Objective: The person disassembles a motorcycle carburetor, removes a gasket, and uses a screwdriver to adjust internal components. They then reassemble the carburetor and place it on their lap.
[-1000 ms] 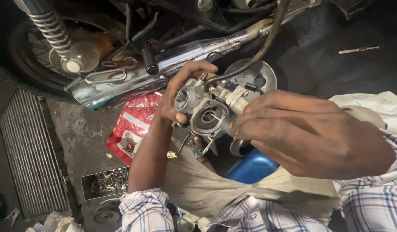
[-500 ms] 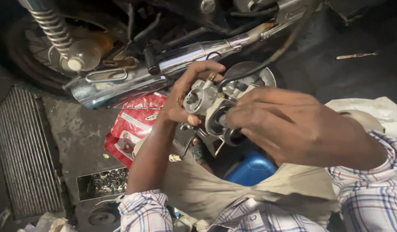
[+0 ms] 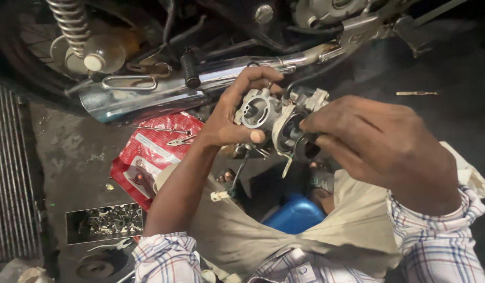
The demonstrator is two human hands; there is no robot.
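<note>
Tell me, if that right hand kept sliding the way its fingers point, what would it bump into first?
Probably the left hand. The right hand points leftward across the metal carburettor both hands grip, so that part already touches it; depth is hard to judge.

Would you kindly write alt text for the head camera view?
Both hands hold a metal carburetor: left hand grips its side, right hand its front. Behind lie a motorcycle's chrome exhaust and a red packet.

A dark, stained concrete floor fills the lower left of the frame under dim light. A ribbed metal grating lies along the left edge, and black wet ground spreads at upper right.
</note>
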